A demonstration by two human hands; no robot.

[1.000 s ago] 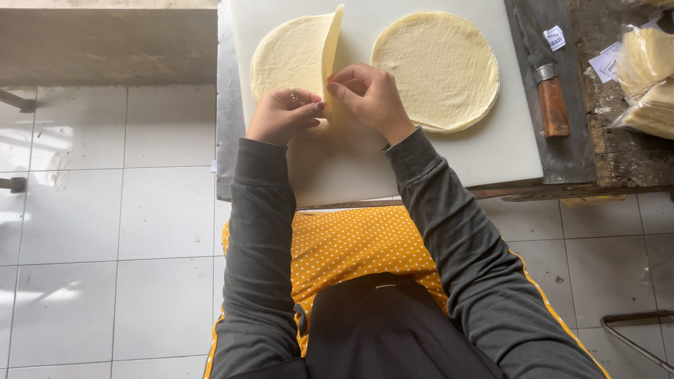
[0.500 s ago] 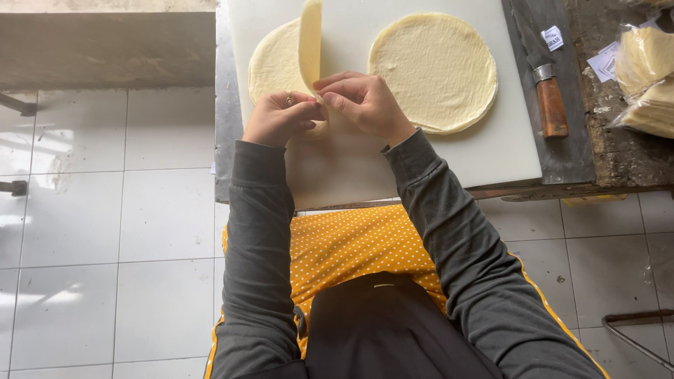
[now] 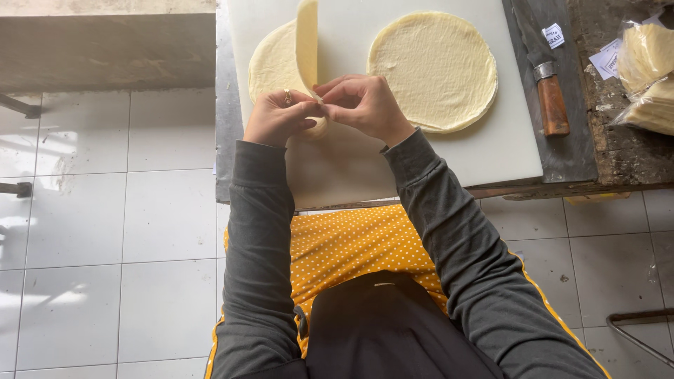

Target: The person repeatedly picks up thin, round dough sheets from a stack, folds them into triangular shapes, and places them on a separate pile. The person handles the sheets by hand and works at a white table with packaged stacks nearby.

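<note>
Head view, only view. Left hand (image 3: 277,118) and right hand (image 3: 364,105) meet at the near-left part of the white rectangular plastic cutting board (image 3: 421,158), fingertips touching. Both grips pressed together, pinching the near edge of a thin pale-yellow round dough wrapper (image 3: 274,60). Ring on a left-hand finger. Wrapper's right part is lifted and stands upright as a narrow flap, rest lies flat on the board toward the far-left corner. Second pale-yellow round dough wrapper (image 3: 433,69) lies flat on the board's right half, just beside the right hand, not touched.

Board sits on a dark worn desk (image 3: 618,151), covering most of its left part. Knife with brown wooden handle and metal collar (image 3: 551,102) lies on the desk just beside the board's right edge, blade pointing to the far edge. Clear plastic bags of stacked pale wrappers (image 3: 649,70) at the desk's right edge, well apart from the hands. Small white paper label (image 3: 554,35) near the far-right corner of the board.

Dark grey long sleeves, yellow dotted apron (image 3: 351,249) below. White tiled floor (image 3: 105,245) left of the desk.
</note>
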